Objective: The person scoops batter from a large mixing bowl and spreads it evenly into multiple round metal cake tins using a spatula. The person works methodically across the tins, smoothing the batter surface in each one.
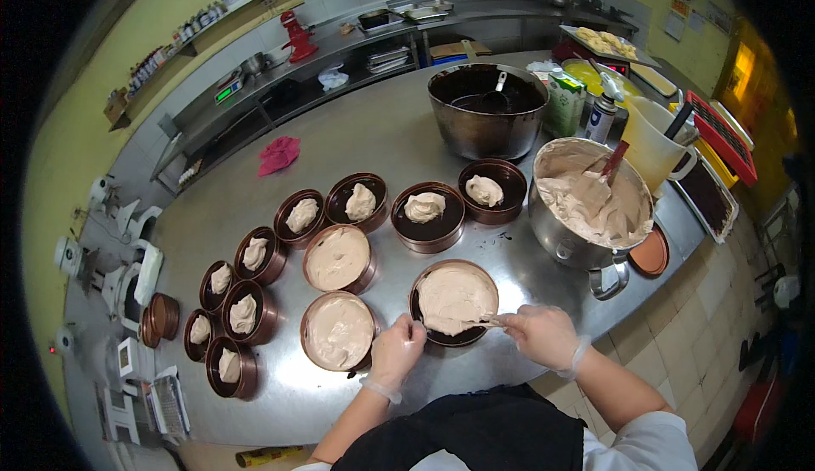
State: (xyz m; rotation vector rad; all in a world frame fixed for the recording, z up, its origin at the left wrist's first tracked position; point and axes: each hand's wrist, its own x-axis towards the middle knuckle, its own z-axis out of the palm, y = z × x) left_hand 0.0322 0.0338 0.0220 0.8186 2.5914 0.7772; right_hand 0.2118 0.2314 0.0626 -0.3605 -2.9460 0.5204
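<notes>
In the head view, my gloved right hand (pixel 541 337) grips the handle of a slim spreading tool (pixel 482 324). Its blade lies in pale brown cream (pixel 455 292) inside a round copper-coloured tin (pixel 433 266). Dark filling shows in that tin along the near edge and left side. My gloved left hand (pixel 398 350) is curled at the tin's near-left rim, thumb against it. Just left stand two cream-covered tins, a nearer one (pixel 338 332) and a farther one (pixel 337 257). Several more tins, such as one with a dollop (pixel 428 216), hold dark filling topped with cream.
A steel mixing bowl (pixel 554 229) of cream holds a red-handled spatula (pixel 612 162). Behind it stand a large pot (pixel 487 130) with a ladle, a carton (pixel 565 103), a spray can (pixel 600 117) and a plastic jug (pixel 649 143). A pink cloth (pixel 279 155) lies at far left.
</notes>
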